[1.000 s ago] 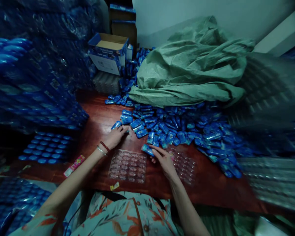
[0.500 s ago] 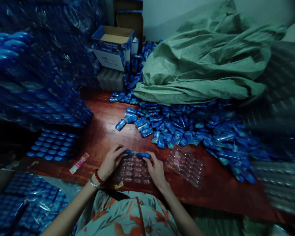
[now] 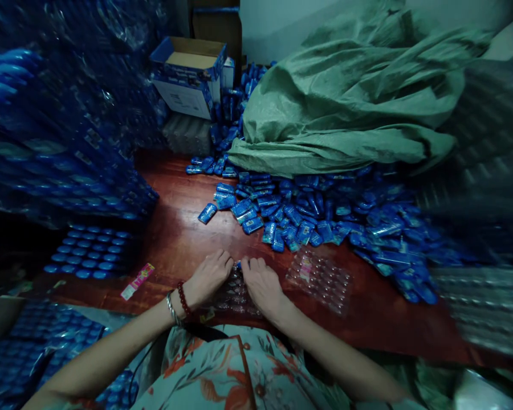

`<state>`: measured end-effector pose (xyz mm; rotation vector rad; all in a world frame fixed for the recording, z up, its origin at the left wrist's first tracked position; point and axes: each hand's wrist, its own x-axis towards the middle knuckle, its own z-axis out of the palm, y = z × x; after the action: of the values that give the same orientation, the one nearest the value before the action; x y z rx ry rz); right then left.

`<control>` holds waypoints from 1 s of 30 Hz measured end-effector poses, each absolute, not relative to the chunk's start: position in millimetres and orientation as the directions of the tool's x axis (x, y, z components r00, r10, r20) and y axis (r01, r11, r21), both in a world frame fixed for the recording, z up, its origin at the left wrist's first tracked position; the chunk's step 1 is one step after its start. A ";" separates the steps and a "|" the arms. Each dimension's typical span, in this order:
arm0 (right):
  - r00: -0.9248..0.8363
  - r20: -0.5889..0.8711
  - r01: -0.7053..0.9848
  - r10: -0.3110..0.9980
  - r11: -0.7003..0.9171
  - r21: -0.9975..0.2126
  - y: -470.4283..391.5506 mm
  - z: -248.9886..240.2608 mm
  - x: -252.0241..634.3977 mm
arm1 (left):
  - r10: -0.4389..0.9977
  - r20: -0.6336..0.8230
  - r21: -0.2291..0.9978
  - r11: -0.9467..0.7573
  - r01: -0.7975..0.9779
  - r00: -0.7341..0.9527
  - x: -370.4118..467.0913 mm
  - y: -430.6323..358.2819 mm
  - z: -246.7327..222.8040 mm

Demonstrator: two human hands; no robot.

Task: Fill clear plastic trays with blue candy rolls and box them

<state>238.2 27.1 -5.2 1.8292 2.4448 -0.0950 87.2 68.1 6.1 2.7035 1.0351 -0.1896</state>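
A clear plastic blister tray (image 3: pixel 236 296) lies on the table right in front of me, its rows of hollows partly covered by my hands. My left hand (image 3: pixel 210 278), with a red bead bracelet and a silver bangle on its wrist, presses down with bent fingers at the tray's far edge. Close beside it, my right hand (image 3: pixel 263 287) is curled over the same edge. A bit of a small blue pack (image 3: pixel 238 265) shows between the fingertips; the hands hide the rest of what they grip.
Loose blue packs (image 3: pixel 308 219) are heaped behind the hands, under a green sheet (image 3: pixel 346 114). Another clear tray (image 3: pixel 318 279) lies at right. At left are a filled blue tray (image 3: pixel 89 250), a pink label strip (image 3: pixel 137 281) and a tall blue stack (image 3: pixel 64 154). An open box (image 3: pixel 188 77) stands behind.
My hands have come closer together and turned palm-down over the tray's far edge. The blue packs that showed between my fingers are now mostly covered. The view has shifted slightly.
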 end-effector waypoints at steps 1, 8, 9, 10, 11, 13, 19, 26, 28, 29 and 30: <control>-0.293 -0.135 0.954 0.946 0.299 0.025 28.8 -2.6 235.7 | 0.627 -0.224 0.154 -0.733 0.663 0.746 90.8 67.5 6.5; -0.296 -0.219 0.953 0.930 0.302 -0.007 36.8 1.3 245.7 | 0.766 -0.108 0.600 -0.458 0.656 0.633 67.6 93.2 -7.8; -0.294 -0.222 0.955 0.930 0.296 -0.027 37.8 0.4 248.1 | 0.812 -0.114 0.678 -0.357 0.642 0.573 61.1 100.0 -11.0; -0.292 -0.219 0.956 0.931 0.290 -0.040 38.5 -0.4 249.7 | 0.846 -0.135 0.731 -0.267 0.628 0.516 55.5 106.3 -14.0; -0.291 -0.212 0.956 0.933 0.288 -0.046 38.9 -1.1 250.6 | 0.865 -0.159 0.764 -0.197 0.614 0.476 50.9 111.6 -16.8; -0.298 -0.196 0.954 0.934 0.295 -0.042 38.9 -1.9 250.4 | 0.876 -0.191 0.801 -0.121 0.586 0.443 45.5 118.6 -21.2; -0.307 -0.196 0.952 0.931 0.303 -0.048 36.1 -1.9 246.9 | 0.890 -0.190 0.845 -0.068 0.531 0.415 42.6 118.8 -26.9; -0.280 -0.188 0.960 0.941 0.276 -0.048 31.4 -7.1 246.1 | 0.943 -0.106 0.854 -0.076 0.516 0.314 33.6 131.2 -28.9; -0.283 -0.177 0.959 0.943 0.278 -0.054 31.0 -7.1 245.8 | 0.963 -0.056 0.776 -0.125 0.618 0.265 36.6 138.9 -27.5; -0.287 -0.175 0.958 0.942 0.281 -0.058 31.1 -6.8 245.5 | 0.970 -0.022 0.702 -0.157 0.695 0.242 39.3 143.3 -26.5; -0.288 -0.177 0.958 0.941 0.282 -0.061 31.2 -6.4 245.3 | 0.976 0.020 0.607 -0.183 0.774 0.215 42.5 148.3 -25.5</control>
<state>245.3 31.2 -6.4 1.8060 2.4281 -0.2353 42.5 148.3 -25.5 2.0221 1.6143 0.5686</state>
